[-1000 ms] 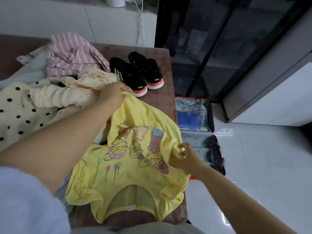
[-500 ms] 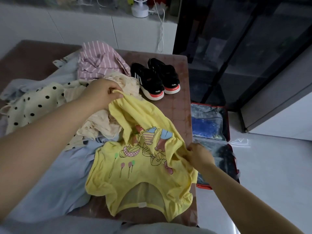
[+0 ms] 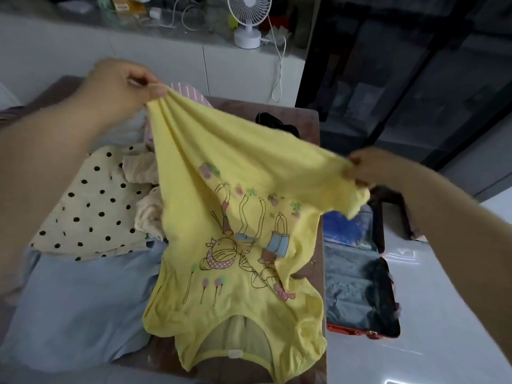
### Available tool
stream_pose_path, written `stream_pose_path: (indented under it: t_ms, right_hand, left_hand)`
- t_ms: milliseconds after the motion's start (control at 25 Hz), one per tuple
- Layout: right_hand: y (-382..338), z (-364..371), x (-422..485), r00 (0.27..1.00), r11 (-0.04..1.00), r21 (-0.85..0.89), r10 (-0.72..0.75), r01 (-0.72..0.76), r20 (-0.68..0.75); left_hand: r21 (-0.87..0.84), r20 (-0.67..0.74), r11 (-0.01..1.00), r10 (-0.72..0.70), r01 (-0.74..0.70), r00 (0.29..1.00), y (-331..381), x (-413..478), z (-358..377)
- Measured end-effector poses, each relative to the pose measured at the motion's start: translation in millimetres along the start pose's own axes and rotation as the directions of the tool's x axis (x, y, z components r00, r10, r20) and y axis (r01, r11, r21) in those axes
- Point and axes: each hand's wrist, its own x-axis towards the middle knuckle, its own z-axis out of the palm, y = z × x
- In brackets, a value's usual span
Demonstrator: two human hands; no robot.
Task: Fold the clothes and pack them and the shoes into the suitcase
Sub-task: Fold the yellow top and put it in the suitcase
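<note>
A yellow child's T-shirt (image 3: 221, 195) with a cartoon print hangs stretched between my hands, hem up and neckline toward me. My left hand (image 3: 122, 87) pinches one hem corner high at the upper left. My right hand (image 3: 365, 169) pinches the other corner lower at the right. The shirt's neck end still lies on the brown table (image 3: 310, 112). The black shoes (image 3: 274, 123) peek out just behind the raised hem. The open red suitcase (image 3: 360, 286) lies on the floor right of the table.
On the table's left lie a cream polka-dot garment (image 3: 91, 206), a light blue garment (image 3: 77, 300), a crumpled beige cloth (image 3: 144, 214) and a pink striped piece (image 3: 188, 92). A white fan (image 3: 246, 20) stands on the counter behind. Dark glass doors (image 3: 401, 79) rise at the right.
Both hands have lifted the shirt's hem off the table and pulled it apart, left hand up and away, right hand up to the right. The shirt now covers most of the shoes.
</note>
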Motion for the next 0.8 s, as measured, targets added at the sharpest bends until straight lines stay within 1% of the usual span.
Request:
stream_pose_path:
  t_ms: [40, 80, 120, 160, 200, 280, 320, 360, 400, 440, 480, 520, 560, 600, 640, 680, 720, 760, 800]
  right_hand:
    - [-12.1, -16.3, 14.5, 0.989, 1.0, 0.022, 0.012, -0.009, -0.147]
    - [-24.9, -26.7, 26.7, 0.956, 0.998, 0.067, 0.018, 0.001, -0.293]
    - [-39.1, -30.9, 35.0, 0.92, 0.992, 0.12, 0.023, 0.026, -0.392]
    - [-51.5, -26.7, 39.8, 0.911, 0.984, 0.17, 0.014, 0.062, -0.413]
    - [-60.4, -16.0, 40.7, 0.925, 0.977, 0.182, -0.031, 0.107, -0.38]
    - [-65.6, 20.6, 31.0, 0.953, 0.971, 0.119, -0.176, 0.21, -0.245]
    - [-60.9, 41.9, 18.5, 0.952, 0.958, 0.083, -0.259, 0.275, -0.163]
    - [-50.9, 63.1, 2.3, 0.941, 0.94, 0.063, -0.333, 0.336, -0.059]
    - [-37.4, 83.8, -18.2, 0.918, 0.921, 0.052, -0.388, 0.385, 0.077]
    - [-22.9, 102.3, -39.5, 0.878, 0.906, 0.055, -0.421, 0.42, 0.227]
    - [-8.4, 119.1, -61.7, 0.824, 0.898, 0.075, -0.429, 0.433, 0.37]
    - [6.2, 135.9, -82.7, 0.77, 0.901, 0.09, -0.411, 0.424, 0.489]
    - [20.0, 151.8, -100.2, 0.735, 0.906, 0.074, -0.383, 0.416, 0.559]
    - [32.2, 167.8, -114.6, 0.723, 0.906, 0.022, -0.351, 0.422, 0.594]
    - [40.8, 180.2, -123.9, 0.736, 0.893, -0.029, -0.351, 0.448, 0.579]
    - [46.3, 188.7, -129.1, 0.749, 0.872, -0.056, -0.384, 0.487, 0.54]
    - [48.4, 194.5, -132.9, 0.756, 0.842, -0.044, -0.458, 0.538, 0.468]
    - [52.1, 198.0, -133.8, 0.768, 0.826, -0.042, -0.502, 0.562, 0.398]
    - [56.4, 200.2, -132.7, 0.777, 0.813, -0.044, -0.538, 0.581, 0.328]
  left_hand:
    - [0.02, -0.051, 1.0, 0.004, -0.002, 0.999, 0.9, 10.1, -1.0]
    - [0.042, -0.104, 0.999, 0.008, -0.004, 0.994, 1.7, 19.6, 1.0]
    - [0.057, -0.152, 0.998, 0.013, -0.005, 0.988, 1.7, 27.6, 4.8]
    - [0.078, -0.167, 0.997, 0.014, -0.001, 0.986, -2.8, 34.4, 11.0]
    - [0.132, -0.136, 0.991, 0.015, 0.003, 0.991, -10.6, 38.6, 18.9]
    - [0.267, -0.007, 0.964, 0.016, -0.013, 1.0, -31.5, 30.9, 33.9]
    - [0.293, 0.05, 0.955, 0.028, -0.041, 0.998, -37.9, 16.6, 39.2]
    - [0.278, 0.105, 0.957, 0.05, -0.078, 0.993, -46.6, -4.9, 45.4]
    - [0.233, 0.167, 0.962, 0.103, -0.141, 0.98, -52.2, -34.9, 50.4]
    - [0.173, 0.238, 0.955, 0.197, -0.241, 0.951, -55.2, -69.6, 54.5]
    - [0.118, 0.333, 0.926, 0.302, -0.357, 0.893, -57.3, -112.0, 58.0]
    - [0.086, 0.434, 0.854, 0.431, -0.513, 0.791, -65.6, -153.1, 63.4]
    - [0.082, 0.555, 0.759, 0.503, -0.646, 0.662, -78.2, -191.2, 69.8]
    - [0.092, 0.688, 0.677, 0.486, -0.73, 0.538, -92.1, -224.0, 74.4]
    - [0.115, 0.791, 0.634, 0.407, -0.764, 0.457, -107.1, -247.0, 76.7]
    - [0.134, 0.861, 0.627, 0.31, -0.767, 0.403, -123.9, -260.7, 78.9]
    - [0.165, 0.908, 0.639, 0.198, -0.751, 0.368, -131.7, -267.3, 79.0]
    - [0.215, 0.922, 0.633, 0.119, -0.744, 0.368, -138.9, -266.6, 78.2]
    - [0.262, 0.915, 0.626, 0.081, -0.734, 0.395, -142.6, -265.2, 74.8]
